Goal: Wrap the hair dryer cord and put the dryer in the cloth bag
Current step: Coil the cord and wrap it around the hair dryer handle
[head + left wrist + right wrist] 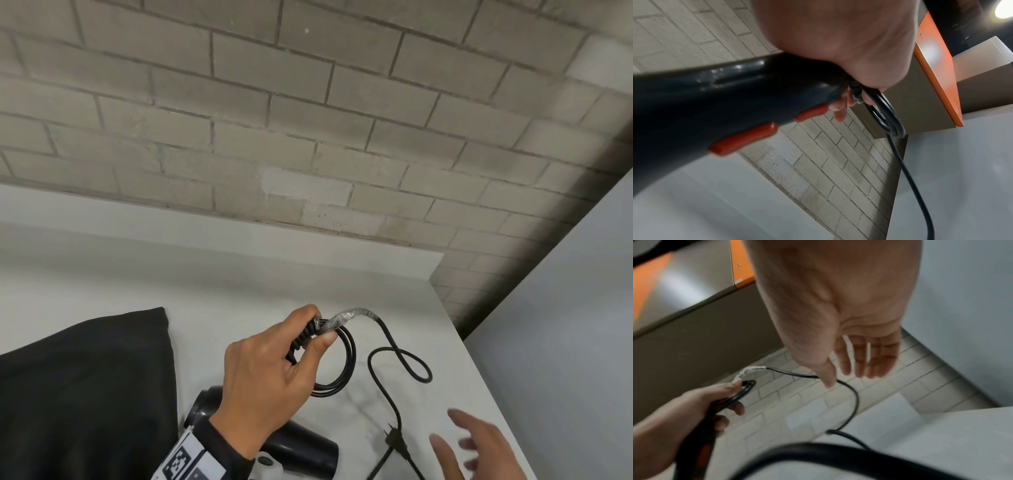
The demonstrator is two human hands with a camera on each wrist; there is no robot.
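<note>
The left hand (270, 370) grips the hair dryer (301, 445) handle and coiled cord (342, 363); at four o'clock, the right hand (479, 448), seemingly empty, spreads its fingers (442, 452) wide over the bench (239, 291).

- No words, brand names or numbers can be read in any view.
- A black-and-white square code marker (191, 460) is seen on the left wrist band; its pattern cannot be made out.
</note>
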